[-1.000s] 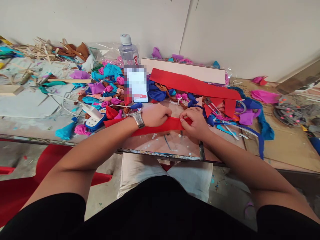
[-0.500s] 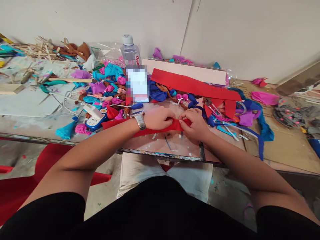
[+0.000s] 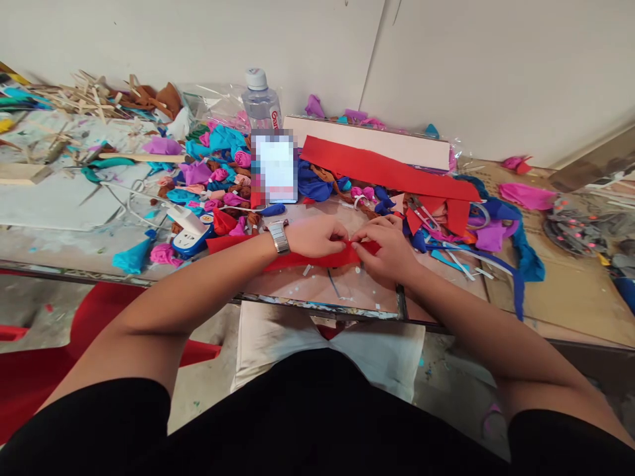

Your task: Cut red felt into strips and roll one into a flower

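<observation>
A long red strip of fabric (image 3: 317, 260) lies along the front of the table under both hands. My left hand (image 3: 317, 237), with a metal watch on its wrist, pinches the strip's upper edge near its middle. Close against it, my right hand (image 3: 384, 244) grips the same edge between thumb and fingers. The fingertips of the two hands almost meet. Parts of the strip under my left wrist and right palm are hidden. Behind the hands lies another, wider red strip (image 3: 387, 165).
A phone (image 3: 275, 168) leans before a plastic bottle (image 3: 261, 106). Twisted colored fabric pieces surround it. At left are a power strip (image 3: 191, 239), pliers (image 3: 106, 168) and wooden sticks (image 3: 92, 99). Scissors (image 3: 424, 213) and a blue ribbon (image 3: 517, 294) lie at right, near cardboard (image 3: 570, 291).
My left hand's fingertips have shifted slightly right, closing the gap to my right hand. The short stretch of red fabric between them is now gathered. The rest stays as it was.
</observation>
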`<state>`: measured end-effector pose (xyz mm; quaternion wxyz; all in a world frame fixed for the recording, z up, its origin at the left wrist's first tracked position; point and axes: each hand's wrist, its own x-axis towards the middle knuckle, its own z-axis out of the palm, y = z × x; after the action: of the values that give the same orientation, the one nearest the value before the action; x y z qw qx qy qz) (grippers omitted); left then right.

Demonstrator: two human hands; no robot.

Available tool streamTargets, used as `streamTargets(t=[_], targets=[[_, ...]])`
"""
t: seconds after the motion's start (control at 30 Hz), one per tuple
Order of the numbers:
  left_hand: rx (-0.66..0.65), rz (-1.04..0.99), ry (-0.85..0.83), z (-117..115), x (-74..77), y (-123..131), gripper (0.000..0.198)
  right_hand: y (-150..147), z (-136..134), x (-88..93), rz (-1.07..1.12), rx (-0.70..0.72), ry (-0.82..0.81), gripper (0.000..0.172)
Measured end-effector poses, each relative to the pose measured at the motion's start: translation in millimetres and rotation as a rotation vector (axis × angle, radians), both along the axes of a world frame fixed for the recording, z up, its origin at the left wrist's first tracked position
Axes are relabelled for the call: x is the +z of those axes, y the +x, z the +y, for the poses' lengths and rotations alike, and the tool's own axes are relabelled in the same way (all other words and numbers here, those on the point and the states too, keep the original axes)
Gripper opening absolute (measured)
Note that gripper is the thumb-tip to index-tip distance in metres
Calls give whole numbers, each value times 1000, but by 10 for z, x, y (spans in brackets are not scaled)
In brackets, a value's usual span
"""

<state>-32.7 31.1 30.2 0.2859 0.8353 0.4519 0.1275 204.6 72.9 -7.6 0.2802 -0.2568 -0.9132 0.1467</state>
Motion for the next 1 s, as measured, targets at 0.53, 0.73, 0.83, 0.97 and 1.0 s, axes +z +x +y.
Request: streamTargets(t=[0.53,0.73,0.83,0.97,1.0], targets=[[7,-10,-116,33,3,-36,23,5,20,9,-14,50,99,13],[17,-69,-131,55,-8,-54,23,15,16,9,3,87,142,12],[17,-76,-164,67,-8,-64,26,13,11,19,-5,95,127,12],[15,-90,-150,75,-3,-69,36,6,3,33,25,101,143,11],[15,-94,-140,75,-2,-69,36,6,3,31,30,98,149,11]])
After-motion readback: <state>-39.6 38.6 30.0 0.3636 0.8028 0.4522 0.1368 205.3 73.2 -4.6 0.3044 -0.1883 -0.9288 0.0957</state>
